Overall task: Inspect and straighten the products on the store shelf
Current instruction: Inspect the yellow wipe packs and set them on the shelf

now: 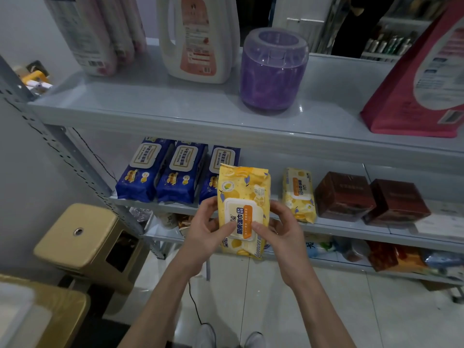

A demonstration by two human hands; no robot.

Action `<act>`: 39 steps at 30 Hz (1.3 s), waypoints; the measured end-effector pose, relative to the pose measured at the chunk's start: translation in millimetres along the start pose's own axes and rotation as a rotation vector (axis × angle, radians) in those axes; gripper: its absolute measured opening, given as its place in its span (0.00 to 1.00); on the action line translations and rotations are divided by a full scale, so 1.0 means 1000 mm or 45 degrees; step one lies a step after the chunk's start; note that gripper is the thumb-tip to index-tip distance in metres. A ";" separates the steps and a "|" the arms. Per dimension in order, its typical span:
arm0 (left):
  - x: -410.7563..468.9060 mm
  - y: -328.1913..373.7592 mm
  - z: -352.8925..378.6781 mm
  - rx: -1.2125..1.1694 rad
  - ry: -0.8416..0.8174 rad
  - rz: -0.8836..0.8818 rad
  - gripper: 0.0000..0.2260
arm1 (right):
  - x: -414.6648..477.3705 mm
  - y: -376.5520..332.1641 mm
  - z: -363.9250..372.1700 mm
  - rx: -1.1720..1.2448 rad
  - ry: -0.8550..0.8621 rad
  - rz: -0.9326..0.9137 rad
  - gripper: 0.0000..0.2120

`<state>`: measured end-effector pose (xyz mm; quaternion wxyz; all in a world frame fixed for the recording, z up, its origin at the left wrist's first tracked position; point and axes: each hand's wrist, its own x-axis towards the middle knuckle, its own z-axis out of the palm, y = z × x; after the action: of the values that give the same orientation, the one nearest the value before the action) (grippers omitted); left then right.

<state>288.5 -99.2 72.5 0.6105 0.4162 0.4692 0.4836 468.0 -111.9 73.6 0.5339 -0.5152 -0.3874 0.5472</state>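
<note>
Now inspecting: left hand [209,228] and right hand [281,228] grip yellow wipes pack [242,194]; next, reshelve beside its twin [298,194].

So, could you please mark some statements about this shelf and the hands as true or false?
1. The left hand and the right hand both hold the yellow wipes pack. True.
2. Three blue packs stand on the middle shelf. True.
3. The purple jar stands on the middle shelf. False: it stands on the top shelf.
4. The brown boxes lie on the floor. False: they sit on the middle shelf.
</note>
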 end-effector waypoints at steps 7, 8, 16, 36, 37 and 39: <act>-0.002 0.000 -0.005 -0.003 0.006 -0.036 0.21 | -0.005 0.000 0.002 -0.020 -0.026 -0.010 0.25; -0.002 0.000 -0.006 0.001 0.025 -0.052 0.21 | -0.006 0.000 0.002 -0.009 -0.039 0.007 0.25; -0.002 0.008 0.003 -0.005 0.107 -0.119 0.21 | -0.005 -0.002 -0.005 0.097 -0.076 0.169 0.22; 0.021 0.036 0.022 -0.143 0.072 -0.297 0.18 | 0.019 -0.031 -0.007 0.270 0.102 0.298 0.19; 0.021 0.038 0.023 -0.143 0.065 -0.302 0.20 | 0.019 -0.033 -0.007 0.258 0.104 0.299 0.19; 0.022 0.041 0.024 -0.135 0.050 -0.312 0.21 | 0.018 -0.035 -0.006 0.240 0.106 0.306 0.18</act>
<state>305.6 -71.2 112.9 0.6768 0.3135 0.5021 0.4376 482.0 -90.3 103.9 0.5261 -0.5277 -0.2476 0.6193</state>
